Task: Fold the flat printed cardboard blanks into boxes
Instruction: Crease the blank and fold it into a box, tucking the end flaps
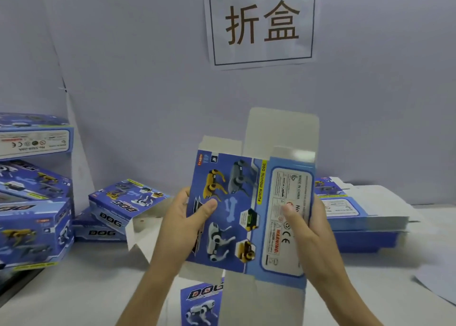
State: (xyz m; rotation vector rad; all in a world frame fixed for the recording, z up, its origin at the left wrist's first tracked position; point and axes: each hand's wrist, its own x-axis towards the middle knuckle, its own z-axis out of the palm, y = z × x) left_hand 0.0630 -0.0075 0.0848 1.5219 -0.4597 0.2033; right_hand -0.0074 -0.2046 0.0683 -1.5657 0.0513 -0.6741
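The person holds 1 cardboard blank [237,212] upright in the air, in front of the body and above the white table [86,288]. The blank is blue, with pictures of toy dogs on its wide panel and a white label on the narrower panel at the right. The left hand [182,224] grips the left edge of the blank, with the thumb [206,208] lying on the printed front and the other fingers hidden behind. The right hand [308,229] grips the right edge, with its thumb pressing on the label panel. White flaps [281,130] stand up at the top of the blank, and 1 printed flap [202,303] hangs down at the bottom.

On the table at the right lies a stack of flat blanks [365,222]. At the left edge, folded boxes [34,227] are piled on each other. Near them, 1 box with open end [123,204] lies tilted on another box. On the grey wall hangs a paper sign [261,22] with 2 large characters.
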